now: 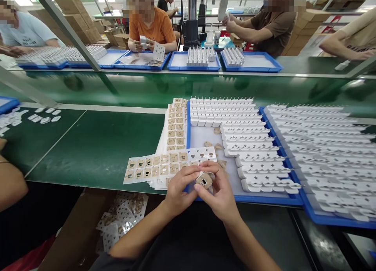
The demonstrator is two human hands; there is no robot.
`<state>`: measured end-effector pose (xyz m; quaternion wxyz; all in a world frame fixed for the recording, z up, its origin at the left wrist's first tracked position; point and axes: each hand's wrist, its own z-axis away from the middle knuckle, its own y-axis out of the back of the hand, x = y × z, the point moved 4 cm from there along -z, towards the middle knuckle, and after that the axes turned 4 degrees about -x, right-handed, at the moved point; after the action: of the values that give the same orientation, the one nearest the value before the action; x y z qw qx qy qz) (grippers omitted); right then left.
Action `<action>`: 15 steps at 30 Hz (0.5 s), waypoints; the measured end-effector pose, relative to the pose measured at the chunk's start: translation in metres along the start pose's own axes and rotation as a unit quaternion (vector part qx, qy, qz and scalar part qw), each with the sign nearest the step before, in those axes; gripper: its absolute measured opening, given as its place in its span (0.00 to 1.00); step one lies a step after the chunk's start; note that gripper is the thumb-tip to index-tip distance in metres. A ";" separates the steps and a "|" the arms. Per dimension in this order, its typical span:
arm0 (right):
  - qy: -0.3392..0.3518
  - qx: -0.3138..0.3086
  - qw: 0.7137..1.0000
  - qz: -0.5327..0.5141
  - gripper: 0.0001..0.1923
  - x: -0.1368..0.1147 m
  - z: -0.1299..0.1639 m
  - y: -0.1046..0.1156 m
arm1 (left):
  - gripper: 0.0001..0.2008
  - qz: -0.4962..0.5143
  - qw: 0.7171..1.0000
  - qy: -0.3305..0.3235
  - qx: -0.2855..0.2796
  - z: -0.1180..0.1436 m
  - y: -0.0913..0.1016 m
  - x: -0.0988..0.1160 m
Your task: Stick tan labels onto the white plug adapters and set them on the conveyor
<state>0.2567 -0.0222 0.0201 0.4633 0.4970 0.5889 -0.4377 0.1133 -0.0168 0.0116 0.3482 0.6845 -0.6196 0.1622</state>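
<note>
Down at the near edge of the green table [96,145], both hands pinching one small white plastic charger plug [203,180] between them, left hand [178,188] and right hand [219,194] closed on it together, tan label showing on its face. Just beside them, two white backing sheets of tan stickers [155,166], a stack more behind [177,124]. Two blue plastic trays: near one [264,198] holding rows of white plugs, too many to count, plus a few loose stickers; right one [331,218] packed full too. Below the table, cardboard box [85,224] with used sheets.
</note>
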 end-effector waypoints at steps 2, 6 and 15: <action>0.019 -0.004 0.999 0.051 0.10 -0.005 -0.003 0.003 | 0.21 -0.012 1.000 -0.020 -0.011 -0.003 0.001 0.002; 0.070 -0.032 0.988 0.133 0.06 -0.018 -0.013 0.015 | 0.22 -0.009 0.999 -0.023 -0.043 -0.007 0.006 0.005; 0.281 -0.062 0.924 0.251 0.06 -0.040 0.005 0.011 | 0.19 0.048 0.980 0.191 -0.024 0.005 0.015 -0.019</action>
<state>0.2712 -0.0327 0.0575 0.4030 0.7013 0.5772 -0.1121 0.0943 -0.0060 -0.0005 0.4684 0.6014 -0.5777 0.2919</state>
